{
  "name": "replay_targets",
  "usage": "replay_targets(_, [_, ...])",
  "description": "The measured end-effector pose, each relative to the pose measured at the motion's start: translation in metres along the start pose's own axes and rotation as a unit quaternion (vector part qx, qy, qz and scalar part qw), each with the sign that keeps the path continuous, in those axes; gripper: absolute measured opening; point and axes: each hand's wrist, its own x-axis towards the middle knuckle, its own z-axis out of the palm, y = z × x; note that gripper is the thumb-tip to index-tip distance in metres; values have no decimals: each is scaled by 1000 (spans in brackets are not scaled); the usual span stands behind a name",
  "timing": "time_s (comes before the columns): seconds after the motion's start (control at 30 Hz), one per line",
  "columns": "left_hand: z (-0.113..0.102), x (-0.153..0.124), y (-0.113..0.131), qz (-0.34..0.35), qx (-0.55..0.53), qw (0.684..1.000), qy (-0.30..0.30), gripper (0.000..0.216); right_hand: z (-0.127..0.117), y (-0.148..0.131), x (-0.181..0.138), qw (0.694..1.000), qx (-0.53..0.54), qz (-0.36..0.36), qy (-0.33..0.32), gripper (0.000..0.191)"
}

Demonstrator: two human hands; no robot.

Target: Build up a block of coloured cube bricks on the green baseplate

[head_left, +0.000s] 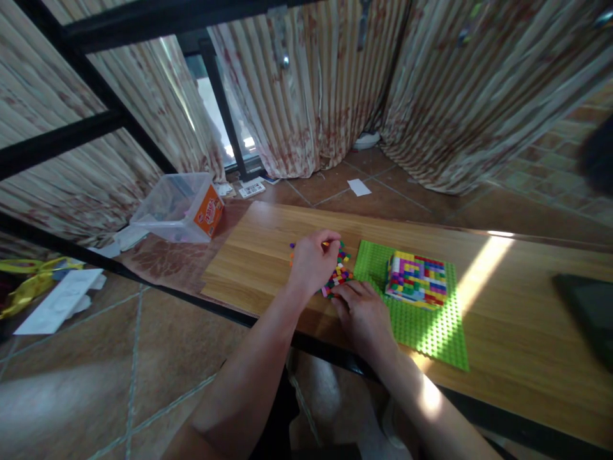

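A pile of small coloured bricks (pixel 339 273) lies on the wooden table (pixel 258 255), just left of a green baseplate (pixel 431 326). On the baseplate stands a multicoloured block of stacked bricks (pixel 417 278). My left hand (pixel 312 262) hovers over the pile with fingers curled, pinching at the loose bricks; what it grips is hidden. My right hand (pixel 364 313) rests palm down on the table at the pile's near edge, beside the baseplate, fingers stretched toward the bricks.
A clear plastic tub with an orange label (pixel 179 207) sits on the floor to the left. A dark object (pixel 591 313) lies at the table's right end. Striped curtains (pixel 311 83) hang behind. Papers (pixel 57 300) lie on the tiled floor.
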Motion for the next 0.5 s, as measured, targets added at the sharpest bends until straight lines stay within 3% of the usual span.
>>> replay_targets(0.13, [1, 0, -1, 0, 5, 1000, -6, 16, -3, 0, 0, 998, 59, 8, 32, 22])
replay_targets(0.3, [3, -1, -1, 11, 12, 1000, -19, 16, -36, 5, -4, 971, 213, 50, 98, 20])
replay_targets(0.5, [7, -1, -1, 33, 36, 998, -40, 15, -78, 50, -22, 934, 268, 147, 183, 8])
